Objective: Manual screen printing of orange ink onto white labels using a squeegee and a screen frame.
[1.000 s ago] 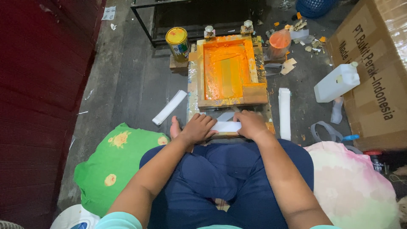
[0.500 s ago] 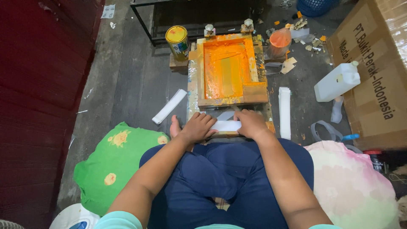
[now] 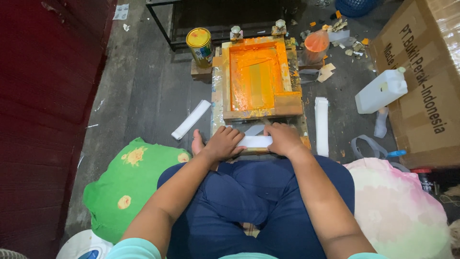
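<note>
Two hands on white strip (image 3: pixel 255 141): left hand (image 3: pixel 224 143) pressing its left end, right hand (image 3: pixel 283 139) its right end, at printing frame (image 3: pixel 249 111) near edge; bare floor left.

I see my left hand (image 3: pixel 224 143) and right hand (image 3: pixel 283 139) both pressing a white strip (image 3: pixel 255 141) just below the orange-stained printing frame (image 3: pixel 258 76).

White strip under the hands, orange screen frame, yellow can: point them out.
white strip (image 3: pixel 255 141), head view, middle between the hands.
orange screen frame (image 3: pixel 256 76), head view, inked mesh centre.
yellow can (image 3: pixel 199 38), head view, lid.
</note>
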